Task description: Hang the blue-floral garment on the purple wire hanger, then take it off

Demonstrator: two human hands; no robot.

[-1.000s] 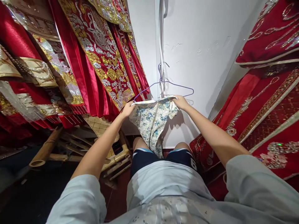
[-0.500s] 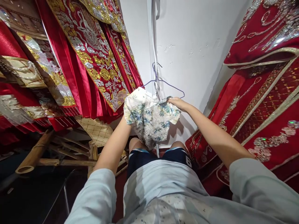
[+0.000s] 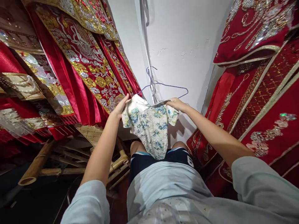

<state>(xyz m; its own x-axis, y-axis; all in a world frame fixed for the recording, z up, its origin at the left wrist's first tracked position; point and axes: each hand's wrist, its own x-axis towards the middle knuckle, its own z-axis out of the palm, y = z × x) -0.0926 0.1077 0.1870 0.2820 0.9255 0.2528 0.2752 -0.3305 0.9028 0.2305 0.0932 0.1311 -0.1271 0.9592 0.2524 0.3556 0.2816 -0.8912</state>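
Note:
A small short-sleeved shirt (image 3: pixel 151 127), white with blue and yellow floral print, hangs spread out in front of my lap. My left hand (image 3: pixel 121 107) grips it at the left shoulder, its fingers partly hidden by the cloth. At the opposite shoulder, near the collar, my right hand (image 3: pixel 175 104) is closed on the fabric. Behind the shirt is a purple wire hanger (image 3: pixel 169 85), hook upward. The hanger's left arm runs down behind the left shoulder; its right arm shows bare above my right hand. Whether the left arm sits inside the shirt, I cannot tell.
Red embroidered garments with gold and silver work (image 3: pixel 93 65) hang on the left. More red beaded garments (image 3: pixel 243 102) hang close on the right. A pale metal pole (image 3: pixel 143 34) stands against the white wall (image 3: pixel 184 34). Bamboo furniture (image 3: pixel 37 165) sits low at left.
My left hand, earlier hidden behind the shirt, has come out to the left and now holds its left shoulder. The shirt is spread flatter, with its lower end nearer my lap.

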